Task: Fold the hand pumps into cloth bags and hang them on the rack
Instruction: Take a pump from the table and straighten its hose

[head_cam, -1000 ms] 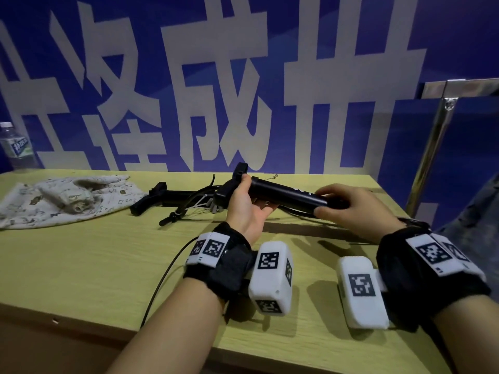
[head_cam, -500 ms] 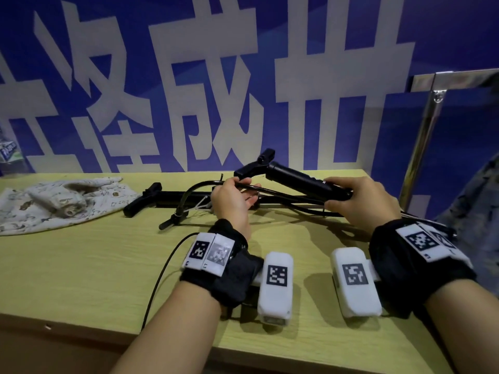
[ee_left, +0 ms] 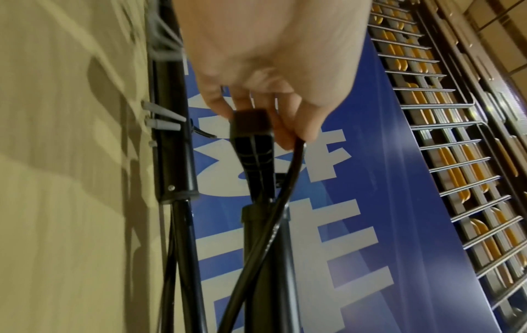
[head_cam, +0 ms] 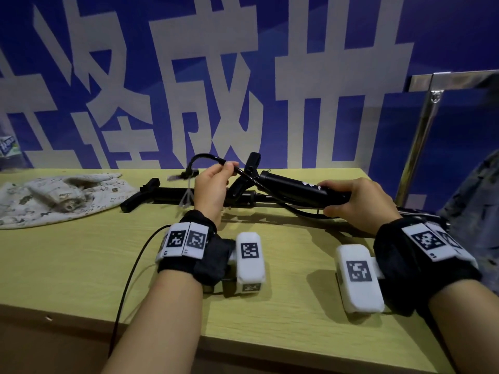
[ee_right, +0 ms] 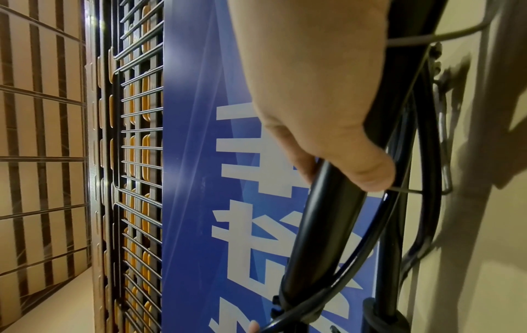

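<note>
A black hand pump (head_cam: 294, 188) is held just above the wooden table (head_cam: 81, 260), its folding handle (head_cam: 252, 161) tipped up. My right hand (head_cam: 353, 201) grips the pump's barrel (ee_right: 328, 202) near its base end. My left hand (head_cam: 213, 182) pinches the pump's black hose (head_cam: 213, 157), which loops up and over; in the left wrist view the fingers (ee_left: 288, 133) hold the hose (ee_left: 282, 202) beside the handle (ee_left: 253, 153). A second black pump (head_cam: 172, 194) lies flat on the table behind. A printed cloth bag (head_cam: 54, 198) lies crumpled at the left.
A blue banner with large white characters (head_cam: 243, 90) stands right behind the table. A metal rack post (head_cam: 421, 136) rises at the right. A water bottle (head_cam: 8, 147) shows at the far left edge. A thin black cable (head_cam: 127, 279) runs from my left wrist over the front edge.
My left hand let go of the pump's handle end, took the hose and lifted it up into a loop. The right hand stays on the barrel, and the handle now stands tipped up.
</note>
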A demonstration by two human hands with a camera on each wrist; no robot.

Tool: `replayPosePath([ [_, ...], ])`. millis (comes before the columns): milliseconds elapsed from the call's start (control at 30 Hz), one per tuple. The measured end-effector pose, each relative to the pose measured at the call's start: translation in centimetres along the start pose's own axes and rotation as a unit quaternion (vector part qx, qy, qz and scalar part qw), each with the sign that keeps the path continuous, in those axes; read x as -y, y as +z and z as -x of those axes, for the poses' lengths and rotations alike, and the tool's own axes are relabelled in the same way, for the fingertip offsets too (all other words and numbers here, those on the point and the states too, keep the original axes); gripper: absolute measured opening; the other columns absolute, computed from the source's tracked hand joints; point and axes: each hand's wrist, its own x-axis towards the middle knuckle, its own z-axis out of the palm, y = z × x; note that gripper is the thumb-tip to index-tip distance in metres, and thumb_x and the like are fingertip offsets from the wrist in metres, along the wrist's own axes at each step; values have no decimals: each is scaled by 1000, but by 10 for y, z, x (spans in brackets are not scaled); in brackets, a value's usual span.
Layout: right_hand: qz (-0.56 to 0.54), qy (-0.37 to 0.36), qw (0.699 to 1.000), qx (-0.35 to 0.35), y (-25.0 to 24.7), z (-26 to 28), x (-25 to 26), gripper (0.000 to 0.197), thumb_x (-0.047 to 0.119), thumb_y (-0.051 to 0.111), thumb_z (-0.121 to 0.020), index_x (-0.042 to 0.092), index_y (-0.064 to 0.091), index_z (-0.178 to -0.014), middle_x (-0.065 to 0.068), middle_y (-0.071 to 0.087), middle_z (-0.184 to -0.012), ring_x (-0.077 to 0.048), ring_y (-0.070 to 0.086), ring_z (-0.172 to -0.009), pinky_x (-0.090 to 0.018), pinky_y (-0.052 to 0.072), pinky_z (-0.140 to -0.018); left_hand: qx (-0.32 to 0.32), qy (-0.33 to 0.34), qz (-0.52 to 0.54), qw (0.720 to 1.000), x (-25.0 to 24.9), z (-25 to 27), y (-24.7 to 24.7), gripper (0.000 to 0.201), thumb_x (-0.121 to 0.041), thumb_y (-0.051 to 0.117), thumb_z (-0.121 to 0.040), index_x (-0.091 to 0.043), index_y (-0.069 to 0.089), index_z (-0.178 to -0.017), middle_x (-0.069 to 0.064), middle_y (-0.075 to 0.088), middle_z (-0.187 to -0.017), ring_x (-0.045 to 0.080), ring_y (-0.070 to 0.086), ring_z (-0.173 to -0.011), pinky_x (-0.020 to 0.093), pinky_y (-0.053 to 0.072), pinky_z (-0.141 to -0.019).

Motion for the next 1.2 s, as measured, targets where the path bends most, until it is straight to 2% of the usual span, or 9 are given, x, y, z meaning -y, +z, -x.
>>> replayPosePath([
  [133,-28,-13,1000,-2,0,3,3,54,16,69,-83,35,52,-130,4,62,-111,-15,54,-98,-31,48,-83,26,10,57,998,-7,4,4,24,-14,48,-96,-18,66,-80,0,67,-83,15,65,-86,30,50,-85],
  [300,-23,-1,995,-100,-3,3,5,42,21,63,-87,31,54,-127,5,61,-108,-17,55,-97,-37,48,-84,-70,54,71,994,-8,6,10,21,-17,47,-96,-17,65,-86,-12,55,-75,0,49,-74,18,36,-74],
  [467,-74,2,984,-160,-14,4,1,41,25,62,-88,34,53,-127,6,60,-104,-22,60,-97,-47,49,-89,-81,-61,134,986,3,-3,4,19,-20,48,-97,-18,63,-86,-6,40,-63,5,32,-49,19,28,-50],
  [600,-142,-84,986,-21,-24,10,-1,46,9,64,-85,27,55,-127,8,58,-107,-16,56,-103,-38,47,-95,-16,-153,168,974,6,-12,-11,20,-25,44,-98,-14,60,-103,-5,61,-75,6,50,-56,15,41,-43],
  [700,-68,-94,990,80,-24,11,0,47,10,66,-84,28,56,-126,18,57,-98,-5,53,-97,-26,41,-91,55,-174,170,968,4,-18,-19,29,-29,42,-97,-12,56,-115,1,66,-103,17,58,-84,27,48,-64],
  [833,-35,-79,987,133,-22,7,0,49,12,63,-86,25,52,-131,26,51,-93,2,51,-87,-19,36,-86,98,-126,213,964,-8,-12,-25,13,-21,46,-93,-15,57,-97,1,69,-103,19,58,-95,33,46,-83],
  [1000,17,-56,980,191,-20,3,-8,46,13,65,-86,29,55,-127,16,56,-91,-2,55,-84,-13,42,-68,184,-110,210,954,-24,-6,-36,24,-28,36,-95,-16,55,-102,2,65,-121,20,51,-123,56,31,-99],
  [1133,36,-35,980,194,-15,0,-12,46,13,67,-84,30,56,-125,19,55,-87,2,55,-78,-9,40,-59,142,-196,180,953,-16,-13,-42,21,-29,34,-98,-18,44,-113,5,66,-113,20,57,-108,53,33,-104],
  [1200,47,-30,981,185,-13,-2,-12,45,16,69,-83,31,58,-124,18,56,-88,3,54,-78,-10,38,-60,126,-243,143,951,-5,-18,-45,30,-30,39,-96,-17,35,-123,5,65,-103,17,56,-86,43,42,-91],
])
